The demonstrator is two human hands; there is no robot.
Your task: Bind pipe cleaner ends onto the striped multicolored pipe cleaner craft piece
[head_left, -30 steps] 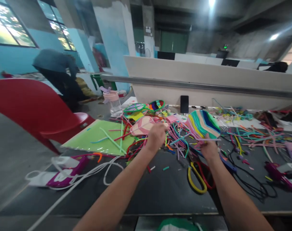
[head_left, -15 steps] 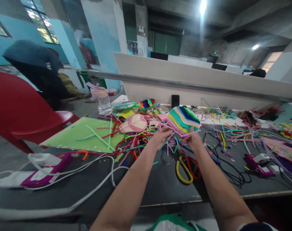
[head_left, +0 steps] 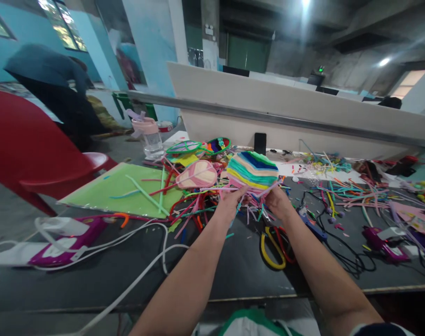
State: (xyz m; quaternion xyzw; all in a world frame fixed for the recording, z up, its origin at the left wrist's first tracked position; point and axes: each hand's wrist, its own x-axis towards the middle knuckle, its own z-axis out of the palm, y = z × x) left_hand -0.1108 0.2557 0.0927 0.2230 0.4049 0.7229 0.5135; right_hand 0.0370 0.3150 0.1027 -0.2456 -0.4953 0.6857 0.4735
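Note:
Between my hands is a rounded striped pipe-cleaner panel [head_left: 252, 170] in green, navy, cream, teal, yellow and pink. My left hand [head_left: 231, 203] is closed at its lower left edge, where pink and lilac pipe cleaners stick out. My right hand [head_left: 277, 203] pinches the lower right edge; some fingertips are hidden behind the panel. Just left of it lies a pink and cream pipe-cleaner panel [head_left: 197, 174]. Loose pipe cleaners spread under and around my hands. Scissors with yellow and red handles [head_left: 272, 249] rest on the table below my hands.
A green sheet [head_left: 117, 193] lies left, near a water bottle [head_left: 151, 137]. Purple power strips [head_left: 70, 242] with cables sit at both sides. A blue glue gun [head_left: 312, 225] is at the right. A phone [head_left: 260, 143] leans on the white divider [head_left: 226, 123]. A red chair [head_left: 30, 154] stands left.
The striped panel has moved left and tilted to a more level position, with both hands still at its lower edge. The view has shifted slightly.

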